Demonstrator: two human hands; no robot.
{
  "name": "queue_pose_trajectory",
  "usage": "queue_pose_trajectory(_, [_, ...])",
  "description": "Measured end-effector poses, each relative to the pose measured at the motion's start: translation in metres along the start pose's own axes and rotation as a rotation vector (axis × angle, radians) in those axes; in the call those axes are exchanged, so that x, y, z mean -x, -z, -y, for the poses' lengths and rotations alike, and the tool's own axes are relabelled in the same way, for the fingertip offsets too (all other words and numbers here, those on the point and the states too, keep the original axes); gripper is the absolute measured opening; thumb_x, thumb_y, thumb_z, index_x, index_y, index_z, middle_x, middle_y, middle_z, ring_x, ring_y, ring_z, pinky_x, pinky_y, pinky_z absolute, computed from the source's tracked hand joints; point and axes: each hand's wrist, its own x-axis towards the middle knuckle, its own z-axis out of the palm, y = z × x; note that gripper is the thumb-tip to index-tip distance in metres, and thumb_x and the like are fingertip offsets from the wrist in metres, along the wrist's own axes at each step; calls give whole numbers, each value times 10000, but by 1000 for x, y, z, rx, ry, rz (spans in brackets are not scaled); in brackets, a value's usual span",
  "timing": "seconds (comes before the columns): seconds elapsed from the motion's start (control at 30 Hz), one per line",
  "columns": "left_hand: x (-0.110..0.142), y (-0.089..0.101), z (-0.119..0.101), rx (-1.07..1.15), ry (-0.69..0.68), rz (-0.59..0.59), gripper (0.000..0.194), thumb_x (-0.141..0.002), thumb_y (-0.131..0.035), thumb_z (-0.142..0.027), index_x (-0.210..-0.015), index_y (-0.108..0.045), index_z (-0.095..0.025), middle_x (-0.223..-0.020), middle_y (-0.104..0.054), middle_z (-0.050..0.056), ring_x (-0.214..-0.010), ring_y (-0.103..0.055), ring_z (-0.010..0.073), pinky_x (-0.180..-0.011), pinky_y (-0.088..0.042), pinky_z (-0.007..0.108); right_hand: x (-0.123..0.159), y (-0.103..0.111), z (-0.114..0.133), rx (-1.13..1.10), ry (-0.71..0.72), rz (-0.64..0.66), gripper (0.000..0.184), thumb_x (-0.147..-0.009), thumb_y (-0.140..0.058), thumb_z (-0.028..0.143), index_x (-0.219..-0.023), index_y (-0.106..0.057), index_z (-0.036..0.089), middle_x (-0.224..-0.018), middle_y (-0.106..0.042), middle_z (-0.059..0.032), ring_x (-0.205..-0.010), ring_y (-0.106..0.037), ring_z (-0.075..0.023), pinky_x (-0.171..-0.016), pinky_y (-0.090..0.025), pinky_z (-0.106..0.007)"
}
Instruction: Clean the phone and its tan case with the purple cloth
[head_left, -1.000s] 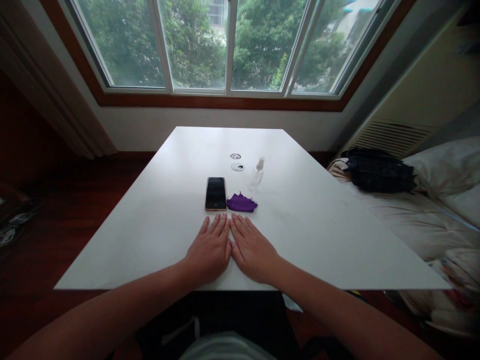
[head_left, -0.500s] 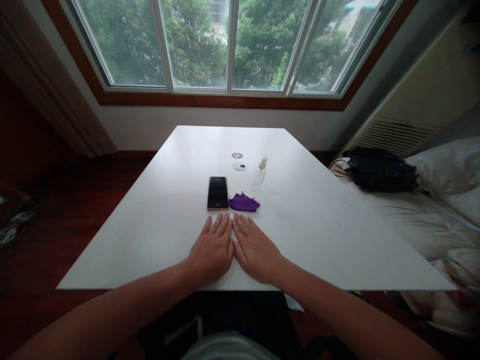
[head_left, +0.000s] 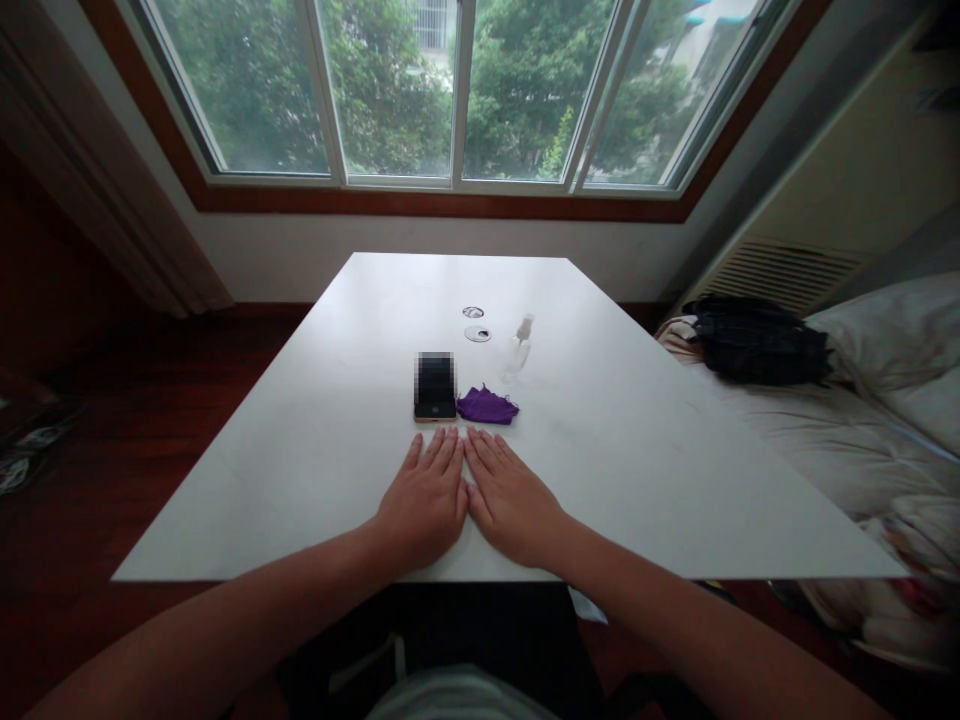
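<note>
My left hand lies palm down on the white table, fingers stretched forward. Beside it my right hand rests flat too, and the two hands touch along their inner sides. Just beyond my left fingertips is a smartphone with a dark front, its upper part blurred into blocks. A crumpled purple cloth lies right of the phone, past my right fingertips. Behind the cloth a clear spray bottle stands on the table. Neither hand holds anything.
Two small round flat pieces lie farther back on the table. A window faces me beyond its far edge. On the right, a black bag sits on a pale bed or sofa. A curtain hangs at the left.
</note>
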Motion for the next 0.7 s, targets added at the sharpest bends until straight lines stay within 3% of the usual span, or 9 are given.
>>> queue_pose_trajectory(0.7, [-2, 0, -1, 44, -30, -23, 587, -1024, -356, -256, -1561, -404, -24, -1651, -338, 207, -1572, -273, 305, -1287, -278, 517, 1, 1, -1, -28, 5, 4, 633, -1004, -417, 255, -1570, -362, -24, -1645, -327, -234, -1567, -292, -303, -1304, -247, -506])
